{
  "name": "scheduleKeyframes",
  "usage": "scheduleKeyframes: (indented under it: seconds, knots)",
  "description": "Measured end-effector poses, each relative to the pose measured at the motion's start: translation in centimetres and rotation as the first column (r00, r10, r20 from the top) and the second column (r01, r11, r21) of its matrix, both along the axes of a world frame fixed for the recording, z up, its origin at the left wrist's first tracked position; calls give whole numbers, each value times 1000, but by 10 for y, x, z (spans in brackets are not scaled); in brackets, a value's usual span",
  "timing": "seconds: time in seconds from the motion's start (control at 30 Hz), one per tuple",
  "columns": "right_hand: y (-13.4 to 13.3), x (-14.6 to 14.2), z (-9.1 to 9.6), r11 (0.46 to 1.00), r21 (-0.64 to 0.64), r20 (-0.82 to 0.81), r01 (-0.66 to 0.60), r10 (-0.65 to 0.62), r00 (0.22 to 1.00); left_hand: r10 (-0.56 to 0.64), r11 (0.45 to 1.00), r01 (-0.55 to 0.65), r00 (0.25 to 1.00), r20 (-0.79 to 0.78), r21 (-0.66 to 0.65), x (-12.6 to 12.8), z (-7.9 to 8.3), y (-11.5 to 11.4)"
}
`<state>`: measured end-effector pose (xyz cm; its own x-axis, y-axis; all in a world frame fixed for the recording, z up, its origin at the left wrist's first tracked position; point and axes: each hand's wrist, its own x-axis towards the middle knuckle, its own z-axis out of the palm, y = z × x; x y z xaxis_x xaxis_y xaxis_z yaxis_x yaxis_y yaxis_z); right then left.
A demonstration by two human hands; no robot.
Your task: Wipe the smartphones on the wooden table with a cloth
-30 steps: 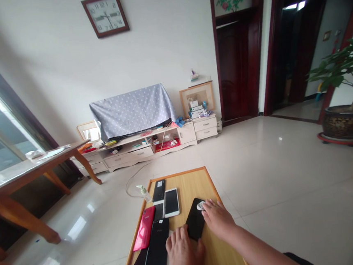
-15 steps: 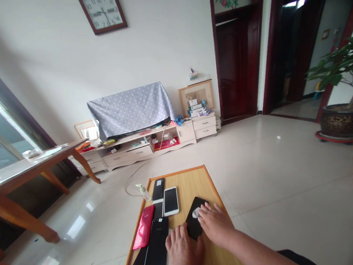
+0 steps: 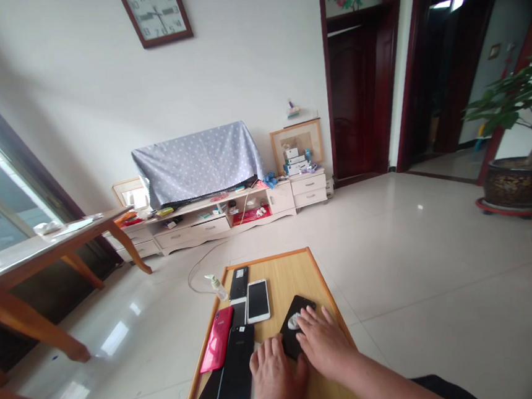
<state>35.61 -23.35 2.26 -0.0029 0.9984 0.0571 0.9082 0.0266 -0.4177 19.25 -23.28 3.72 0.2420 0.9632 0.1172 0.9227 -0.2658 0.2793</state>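
Observation:
A black smartphone (image 3: pixel 292 344) lies flat and at a slant on the right side of the small wooden table (image 3: pixel 287 272). My left hand (image 3: pixel 276 375) braces its near end, fingers along the left edge and thumb at the bottom. My right hand (image 3: pixel 325 343) presses a crumpled white wipe (image 3: pixel 294 321) onto the phone's surface, fingertips on the wipe. Left of my hands lie a large black phone (image 3: pixel 235 370), a red phone (image 3: pixel 217 339) and a white-framed phone (image 3: pixel 257 301). Another black phone (image 3: pixel 239 282) lies farther back. Several other phones are partly covered.
A small clear pump bottle (image 3: pixel 218 289) stands at the table's left edge. Beyond are a low white cabinet (image 3: pixel 189 234) with a cloth-covered object, a larger wooden table (image 3: pixel 42 250) at left and a potted plant (image 3: pixel 516 184) at right.
My right hand and the wipe have shifted very slightly left on the phone. My left hand stays in place at the phone's near end.

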Motion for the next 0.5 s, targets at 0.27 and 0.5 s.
scheduleKeyframes:
  seconds: [0.27, 0.5]
  knots:
    - [25, 21, -1, 981, -45, 68, 191, -187, 980, -3, 1000, 3, 1000, -5, -9, -1, -1, 0]
    - [-4, -4, 3, 1000, 2, 6, -15, 15, 1000, -2, 1000, 2, 1000, 5, -13, -3, -1, 2]
